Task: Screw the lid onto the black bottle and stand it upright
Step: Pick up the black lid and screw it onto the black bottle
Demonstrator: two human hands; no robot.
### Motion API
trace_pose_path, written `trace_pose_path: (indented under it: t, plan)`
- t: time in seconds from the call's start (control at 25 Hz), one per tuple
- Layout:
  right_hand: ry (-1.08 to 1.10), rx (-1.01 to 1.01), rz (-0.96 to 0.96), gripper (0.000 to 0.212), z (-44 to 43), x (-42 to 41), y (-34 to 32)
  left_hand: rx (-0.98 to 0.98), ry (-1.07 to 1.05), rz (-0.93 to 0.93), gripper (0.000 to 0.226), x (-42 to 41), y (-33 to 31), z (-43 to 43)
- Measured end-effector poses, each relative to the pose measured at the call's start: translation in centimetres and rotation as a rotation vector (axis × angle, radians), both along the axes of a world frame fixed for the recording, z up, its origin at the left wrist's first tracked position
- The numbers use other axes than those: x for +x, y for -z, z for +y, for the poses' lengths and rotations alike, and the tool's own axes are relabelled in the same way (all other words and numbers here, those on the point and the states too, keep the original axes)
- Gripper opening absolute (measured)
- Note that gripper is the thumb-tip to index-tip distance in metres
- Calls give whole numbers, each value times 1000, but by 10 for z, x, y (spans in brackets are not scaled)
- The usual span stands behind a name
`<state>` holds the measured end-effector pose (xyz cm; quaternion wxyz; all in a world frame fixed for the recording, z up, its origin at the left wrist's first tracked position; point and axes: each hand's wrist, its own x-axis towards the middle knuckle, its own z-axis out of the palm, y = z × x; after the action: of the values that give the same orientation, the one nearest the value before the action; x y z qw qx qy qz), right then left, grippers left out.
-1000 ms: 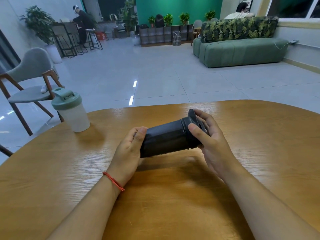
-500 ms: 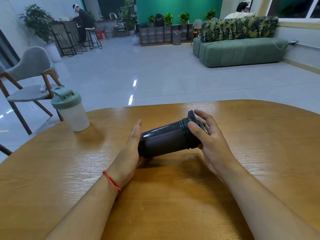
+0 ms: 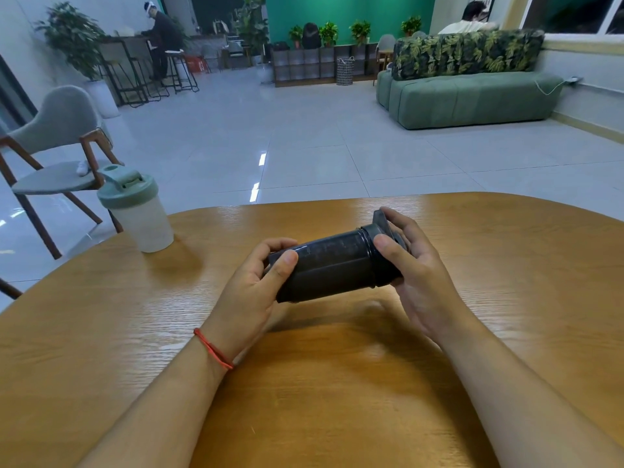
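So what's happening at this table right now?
A person holds a black bottle sideways just above the table. The left hand grips its base; the right hand is wrapped around the lid, apparently twisting it on. It isn't upright yet. A green-lidded shaker stands aside, untouched.

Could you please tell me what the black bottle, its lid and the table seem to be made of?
Black bottle: probably semi-translucent dark plastic, smooth with a dull sheen. Lid: likely matte black plastic with moulded edges. Table: wood or wood veneer, grain lines showing under a glossy finish that reflects light.
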<state>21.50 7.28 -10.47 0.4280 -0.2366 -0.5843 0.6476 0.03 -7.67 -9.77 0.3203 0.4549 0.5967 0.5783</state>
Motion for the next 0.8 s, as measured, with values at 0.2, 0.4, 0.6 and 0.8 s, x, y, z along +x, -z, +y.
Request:
trace_pose_path:
  t: [0.2, 0.4, 0.6, 0.8]
  plan:
    - [-12, 71, 11, 65, -1, 3, -4, -93, -23, -173, 36, 1, -2, 4]
    - [-1, -26, -25, 61, -1, 1, -9, 123, 6, 39, 33, -8, 1, -3]
    - [-11, -106, -35, 62, -1, 4, -15, 201, 58, 226, 40, -7, 2, -5]
    - [-149, 14, -148, 55, -7, 8, -12, 2, -137, 7, 29, 1, -1, 3]
